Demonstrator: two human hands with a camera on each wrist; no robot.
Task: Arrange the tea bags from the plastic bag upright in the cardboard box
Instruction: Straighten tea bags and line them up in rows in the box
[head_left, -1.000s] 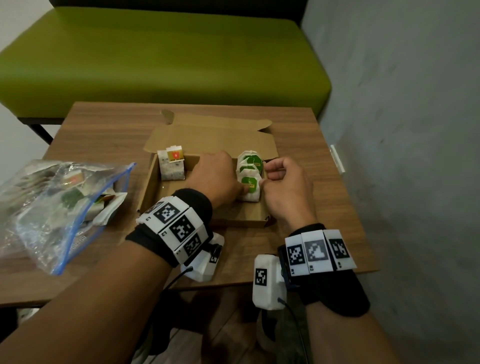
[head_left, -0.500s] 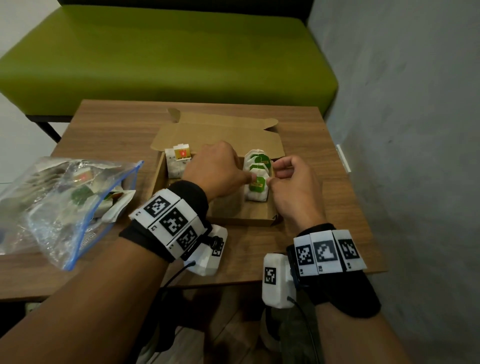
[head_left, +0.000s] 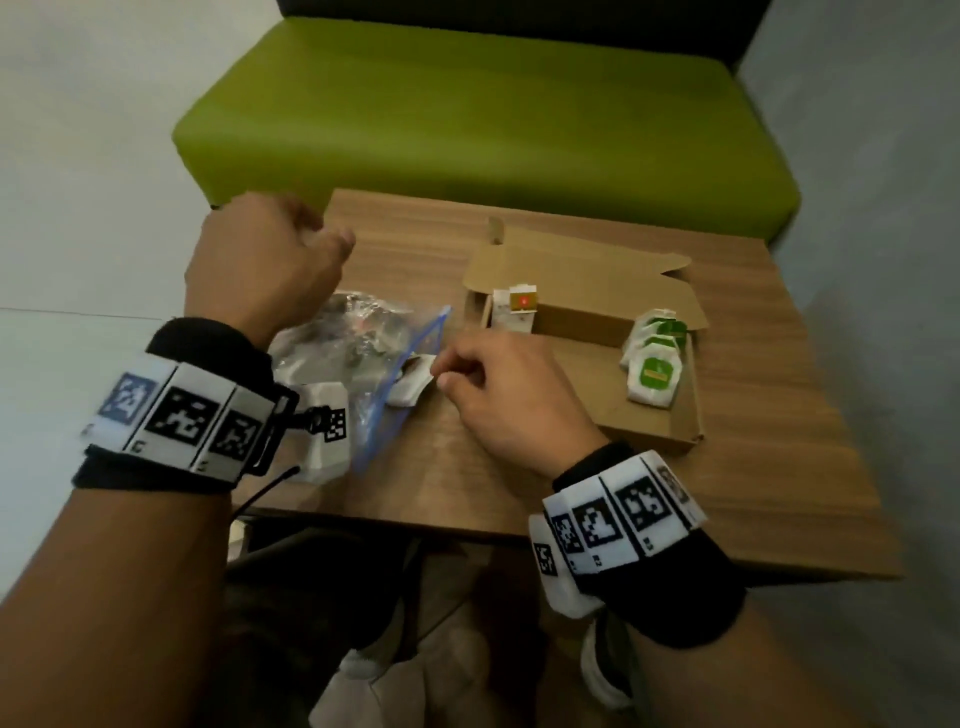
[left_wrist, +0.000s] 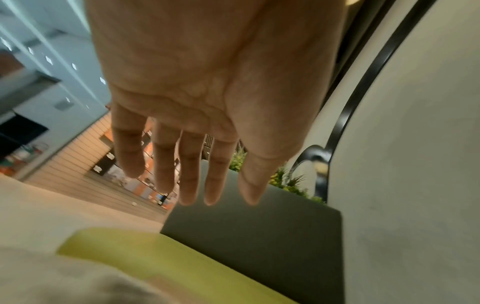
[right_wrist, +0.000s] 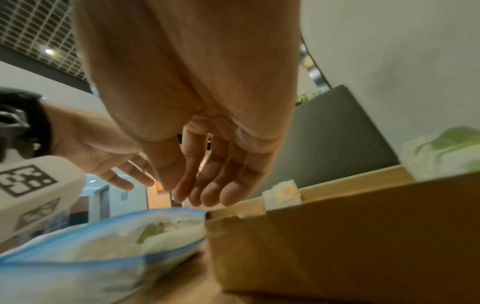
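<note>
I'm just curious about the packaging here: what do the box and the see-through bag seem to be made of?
The box looks like plain brown cardboard, matte, with folded flaps and raw cut edges. The bag seems to be thin clear plastic film: glossy, crinkled, its contents showing through, with a blue zip strip along its mouth.

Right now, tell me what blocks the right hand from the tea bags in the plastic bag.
Nothing visible does. The right hand hangs empty at the plastic bag's blue-edged mouth, where a white tea bag pokes out; the cardboard box sits beside it.

Black wristbands (head_left: 171, 470) carry white marker tiles and white cameras (head_left: 326, 434).
</note>
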